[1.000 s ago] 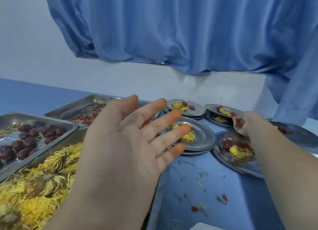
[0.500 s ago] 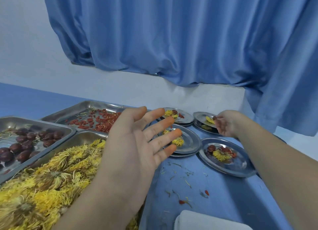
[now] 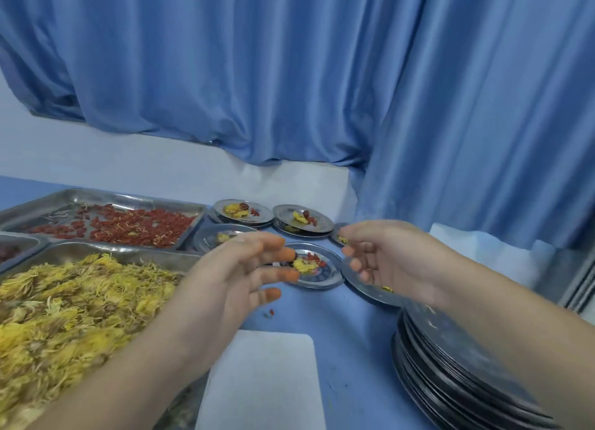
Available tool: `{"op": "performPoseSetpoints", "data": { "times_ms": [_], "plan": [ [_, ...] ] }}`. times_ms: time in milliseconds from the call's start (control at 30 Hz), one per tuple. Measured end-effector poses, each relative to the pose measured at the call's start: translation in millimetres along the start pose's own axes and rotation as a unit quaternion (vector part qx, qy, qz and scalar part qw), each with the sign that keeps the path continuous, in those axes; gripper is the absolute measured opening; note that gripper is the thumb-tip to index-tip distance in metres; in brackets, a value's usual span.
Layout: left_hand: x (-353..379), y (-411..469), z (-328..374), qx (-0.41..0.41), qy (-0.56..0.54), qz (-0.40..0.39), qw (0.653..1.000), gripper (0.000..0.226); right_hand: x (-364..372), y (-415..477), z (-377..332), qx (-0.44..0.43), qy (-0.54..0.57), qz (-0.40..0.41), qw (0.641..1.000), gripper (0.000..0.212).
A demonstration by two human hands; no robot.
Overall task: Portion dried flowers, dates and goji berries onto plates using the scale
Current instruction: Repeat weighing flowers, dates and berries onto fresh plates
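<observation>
Flowers (image 3: 74,304) are heaped at near left. The left hand (image 3: 225,278) is held loosely spread and empty, just left of a filled plate (image 3: 331,276). The right hand (image 3: 396,262), slack and empty, is now drawn back from the far plates (image 3: 323,228).

Both forearms up, flanking the filled plate (image 3: 333,273). The left hand (image 3: 231,275) is left of it, fingers (image 3: 283,254) spread, loose, blurred. The right hand (image 3: 396,259) is right of it, palm inward, loosely curled, nothing held.

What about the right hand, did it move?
Yes. The right hand pulled back from the far plates towards the person, now beside the near plate.
</observation>
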State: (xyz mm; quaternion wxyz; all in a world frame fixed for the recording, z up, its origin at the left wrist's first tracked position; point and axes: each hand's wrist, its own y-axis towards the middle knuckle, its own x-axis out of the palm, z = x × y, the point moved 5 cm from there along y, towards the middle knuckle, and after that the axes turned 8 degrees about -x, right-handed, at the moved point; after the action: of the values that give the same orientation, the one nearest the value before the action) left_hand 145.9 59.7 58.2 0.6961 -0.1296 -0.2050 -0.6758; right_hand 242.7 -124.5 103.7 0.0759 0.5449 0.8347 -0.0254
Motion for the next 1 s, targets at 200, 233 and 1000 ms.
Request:
{"op": "performPoseSetpoints", "data": {
  "times_ms": [200,233,1000],
  "plan": [
    [33,-35,-20,-0.023,-0.021,-0.124,0.992,0.021,-69,-87,5,-0.05,-0.224,0.039,0.973,0.004],
    [35,-41,-25,-0.025,-0.014,-0.12,0.992,0.019,-81,-96,7,-0.066,-0.29,0.052,0.953,0.004],
    [-56,-145,-40,0.163,0.156,0.284,0.932,0.041,-99,-151,64,-0.1,-0.721,0.059,0.683,0.019]
  ]
}}
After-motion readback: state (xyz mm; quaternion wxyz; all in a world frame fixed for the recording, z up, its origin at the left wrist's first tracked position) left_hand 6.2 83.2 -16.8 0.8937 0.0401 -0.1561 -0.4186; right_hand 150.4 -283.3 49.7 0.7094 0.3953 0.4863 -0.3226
